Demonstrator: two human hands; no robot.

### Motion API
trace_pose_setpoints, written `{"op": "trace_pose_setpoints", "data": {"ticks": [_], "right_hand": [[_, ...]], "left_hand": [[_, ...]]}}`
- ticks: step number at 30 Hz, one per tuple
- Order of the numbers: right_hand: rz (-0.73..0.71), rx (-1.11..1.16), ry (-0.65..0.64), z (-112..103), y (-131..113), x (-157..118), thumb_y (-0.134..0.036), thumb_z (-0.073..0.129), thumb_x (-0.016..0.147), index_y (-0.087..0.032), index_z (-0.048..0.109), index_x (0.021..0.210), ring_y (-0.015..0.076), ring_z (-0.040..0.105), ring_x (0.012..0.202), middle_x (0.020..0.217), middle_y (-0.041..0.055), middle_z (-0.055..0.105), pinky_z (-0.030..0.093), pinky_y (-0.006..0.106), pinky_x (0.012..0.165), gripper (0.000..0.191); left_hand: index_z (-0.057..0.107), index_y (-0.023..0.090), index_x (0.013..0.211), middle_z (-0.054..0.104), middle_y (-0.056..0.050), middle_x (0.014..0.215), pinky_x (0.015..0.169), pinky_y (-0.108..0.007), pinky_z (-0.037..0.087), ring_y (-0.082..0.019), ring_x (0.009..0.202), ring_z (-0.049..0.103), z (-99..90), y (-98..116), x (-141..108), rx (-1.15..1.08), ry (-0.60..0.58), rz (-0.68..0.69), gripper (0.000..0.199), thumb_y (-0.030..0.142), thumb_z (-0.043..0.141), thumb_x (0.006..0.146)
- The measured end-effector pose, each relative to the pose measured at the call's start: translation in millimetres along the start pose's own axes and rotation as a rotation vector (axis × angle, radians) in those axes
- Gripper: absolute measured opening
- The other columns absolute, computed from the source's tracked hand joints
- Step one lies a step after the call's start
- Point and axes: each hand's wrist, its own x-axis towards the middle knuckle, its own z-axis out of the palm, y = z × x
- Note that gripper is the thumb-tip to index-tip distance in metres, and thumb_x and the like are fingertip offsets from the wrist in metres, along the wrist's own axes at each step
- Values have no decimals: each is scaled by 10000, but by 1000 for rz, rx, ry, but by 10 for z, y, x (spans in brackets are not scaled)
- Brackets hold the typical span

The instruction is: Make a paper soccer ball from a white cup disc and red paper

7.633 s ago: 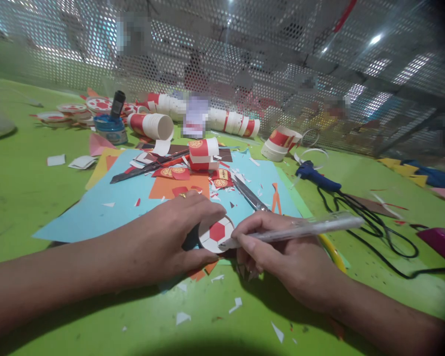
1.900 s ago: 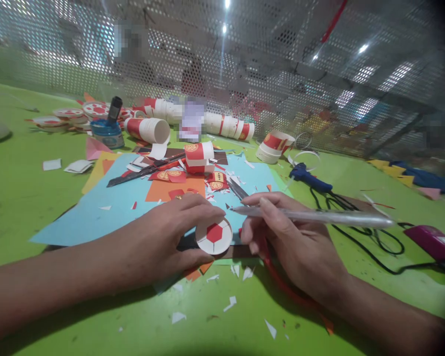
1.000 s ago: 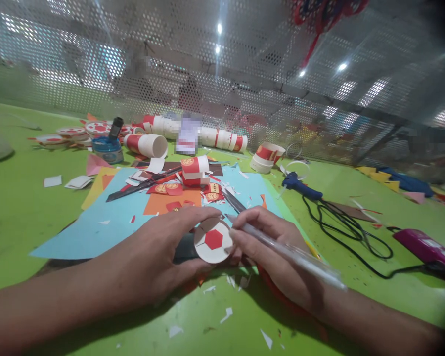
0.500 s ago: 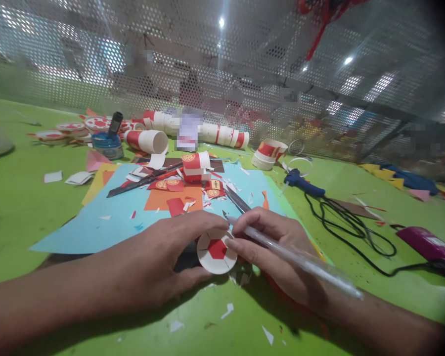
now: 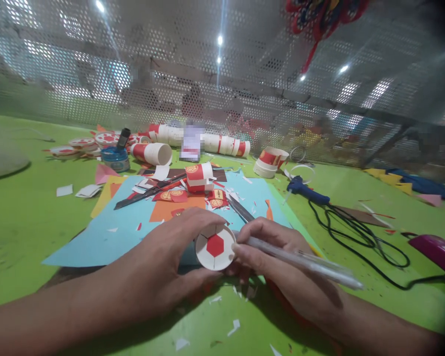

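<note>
My left hand [image 5: 163, 252] grips a small paper cup [image 5: 205, 256] around its side, thumb below and fingers over the top. The cup's round white end faces me, with a red hexagon [image 5: 215, 244] in the middle and thin dark lines running from it to the rim. In my right hand [image 5: 278, 257] is a clear-barrelled pen [image 5: 311, 264], its back end pointing to the lower right. The pen's tip is hidden behind my fingers. My right thumb and fingertips touch the right rim of the cup.
Beyond my hands, a blue sheet [image 5: 107, 237] carries paper scraps, a cut red-and-white cup [image 5: 199, 178], scissors [image 5: 148, 192] and a dark blade-like tool [image 5: 241, 208]. Stacked cups [image 5: 222, 143] lie farther back. A blue-handled corded tool [image 5: 309, 192] and its looped cable lie right.
The cup's end has turned slightly between my hands, so the hexagon and lines sit at another angle. The pen tip, visible before, is now hidden. The camera view has shifted a little.
</note>
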Motion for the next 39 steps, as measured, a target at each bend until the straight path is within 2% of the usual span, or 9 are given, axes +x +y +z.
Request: {"op": "trace_pose_setpoints", "data": {"ticks": [4, 8, 13, 21, 25, 28, 31, 35, 39], "right_hand": [[-48, -89, 49, -20, -17, 10, -255, 711, 827, -181, 603, 819, 51, 552, 591, 660, -50, 609, 449, 131, 540, 131], [-35, -75, 31, -35, 1, 27, -237, 750, 786, -180, 601, 824, 55, 545, 568, 649, -50, 614, 444, 141, 525, 164], [26, -55, 1, -45, 6, 32, -309, 722, 815, -184, 581, 855, 92, 577, 589, 680, -14, 651, 468, 195, 537, 192], [18, -73, 9, -38, 29, 28, -337, 708, 823, -189, 584, 859, 99, 574, 582, 674, -10, 643, 463, 203, 526, 197], [-14, -136, 79, -42, 3, 47, -336, 641, 879, -197, 607, 911, 97, 588, 612, 690, -12, 642, 468, 194, 556, 146], [-64, -124, 167, -61, -34, 60, -360, 636, 881, -212, 619, 993, 113, 603, 631, 730, -1, 655, 486, 214, 571, 187], [-85, -53, 120, -90, -37, 54, -440, 585, 902, -202, 662, 995, 104, 586, 562, 688, 5, 655, 470, 212, 526, 267], [-25, -24, 45, -113, 16, 35, -550, 485, 921, -187, 729, 896, 77, 520, 483, 561, -6, 606, 423, 189, 474, 438], [14, -120, 4, -81, 16, 31, -547, 527, 896, -174, 716, 792, 76, 518, 474, 524, -11, 589, 434, 185, 469, 432]], "left_hand": [[581, 223, 1097, 636, -16, 1116, 876, -252, 480, -167, 1013, 589, -17, 0, 20, -31, -90, 53, 286, 220, 641, 817], [576, 256, 1160, 623, -6, 1161, 919, -249, 464, -169, 1086, 568, -13, -1, 25, -55, -97, 82, 344, 223, 643, 824], [593, 224, 1076, 639, -27, 1118, 870, -298, 493, -196, 998, 596, -8, -7, 45, -108, -97, -4, 305, 181, 654, 780], [578, 231, 1104, 660, -33, 1083, 807, -327, 498, -216, 944, 605, 15, -34, 31, -101, -81, -118, 365, 202, 664, 751], [575, 229, 1109, 665, -26, 1058, 790, -319, 495, -208, 914, 613, 47, -108, 45, -79, -57, -114, 384, 251, 687, 743], [589, 217, 1069, 669, -21, 1011, 745, -301, 500, -195, 864, 618, 61, -155, 65, -80, -65, -116, 357, 244, 694, 728], [588, 214, 1070, 670, -22, 993, 731, -296, 500, -190, 845, 619, 66, -178, 75, -112, -84, -146, 366, 219, 693, 719], [602, 212, 1056, 674, -20, 963, 704, -286, 493, -184, 814, 621, 65, -199, 78, -153, -121, -158, 344, 223, 688, 724], [623, 201, 1082, 671, -31, 955, 697, -289, 489, -191, 824, 620, 58, -208, 84, -153, -142, -124, 338, 277, 673, 756]]}}
